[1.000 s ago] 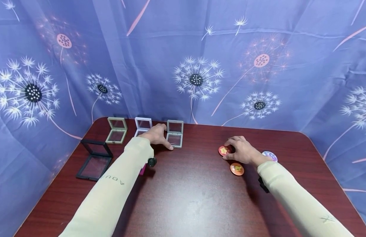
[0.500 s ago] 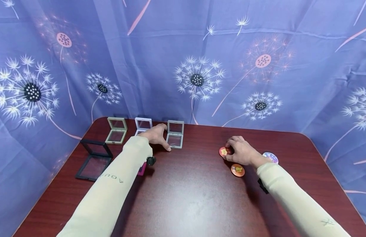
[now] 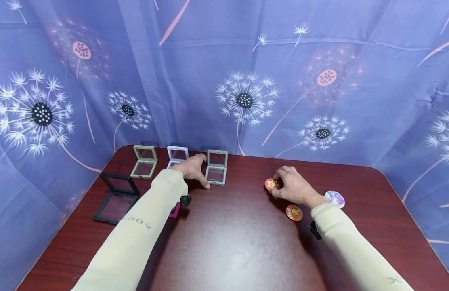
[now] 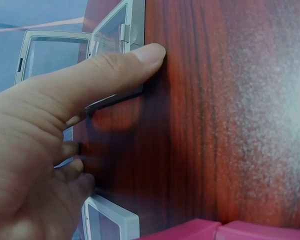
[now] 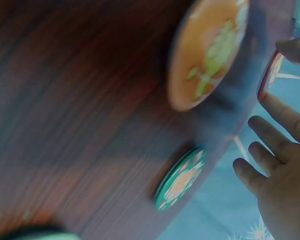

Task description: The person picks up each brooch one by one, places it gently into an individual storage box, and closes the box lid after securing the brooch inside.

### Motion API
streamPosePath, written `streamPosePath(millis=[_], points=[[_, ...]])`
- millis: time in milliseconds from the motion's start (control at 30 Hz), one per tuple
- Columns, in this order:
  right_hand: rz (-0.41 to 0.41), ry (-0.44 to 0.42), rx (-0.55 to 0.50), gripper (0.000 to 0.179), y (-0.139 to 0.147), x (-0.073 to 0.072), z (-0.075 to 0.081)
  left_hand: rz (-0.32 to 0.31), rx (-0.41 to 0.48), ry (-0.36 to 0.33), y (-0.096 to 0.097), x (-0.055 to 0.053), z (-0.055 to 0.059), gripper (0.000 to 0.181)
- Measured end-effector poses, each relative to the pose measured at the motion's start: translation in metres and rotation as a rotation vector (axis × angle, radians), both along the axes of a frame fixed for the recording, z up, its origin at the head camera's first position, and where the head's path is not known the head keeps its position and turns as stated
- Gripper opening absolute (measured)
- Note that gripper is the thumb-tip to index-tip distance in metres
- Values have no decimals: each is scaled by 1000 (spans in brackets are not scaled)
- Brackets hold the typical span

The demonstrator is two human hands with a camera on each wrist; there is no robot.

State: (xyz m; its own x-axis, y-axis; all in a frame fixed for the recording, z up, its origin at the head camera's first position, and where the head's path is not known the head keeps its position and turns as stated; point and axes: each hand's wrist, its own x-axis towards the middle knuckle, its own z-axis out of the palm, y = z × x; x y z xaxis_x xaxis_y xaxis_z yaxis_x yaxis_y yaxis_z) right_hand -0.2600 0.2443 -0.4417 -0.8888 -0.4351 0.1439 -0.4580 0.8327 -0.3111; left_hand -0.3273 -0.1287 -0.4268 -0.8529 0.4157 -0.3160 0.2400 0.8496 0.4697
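Above the dark table (image 3: 228, 246), the left hand (image 3: 191, 167) has fingers spread and the right hand (image 3: 292, 186) pinches; the grey case (image 3: 215, 175) stands beside the left, the red badge (image 3: 270, 184) is in the right's grip near the orange badge (image 3: 294, 212); light rim pressure seems safest.

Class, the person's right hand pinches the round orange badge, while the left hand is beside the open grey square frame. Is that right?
No: the head view shows the right hand pinching the round red-and-yellow badge, not the round orange badge. The rest stands.
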Motion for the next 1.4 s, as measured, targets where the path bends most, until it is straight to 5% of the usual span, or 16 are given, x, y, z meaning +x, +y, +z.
streamPosePath(millis=[333,700,1400], points=[[-29,-8,-158,36,-38,1,0,-16,14,33,1,10,-8,105],[-57,-30,-240,42,-85,-9,-5,-15,-20,54,5,13,-3,110],[-105,-82,-263,44,-119,-26,-3,114,-50,68,24,12,2,116]])
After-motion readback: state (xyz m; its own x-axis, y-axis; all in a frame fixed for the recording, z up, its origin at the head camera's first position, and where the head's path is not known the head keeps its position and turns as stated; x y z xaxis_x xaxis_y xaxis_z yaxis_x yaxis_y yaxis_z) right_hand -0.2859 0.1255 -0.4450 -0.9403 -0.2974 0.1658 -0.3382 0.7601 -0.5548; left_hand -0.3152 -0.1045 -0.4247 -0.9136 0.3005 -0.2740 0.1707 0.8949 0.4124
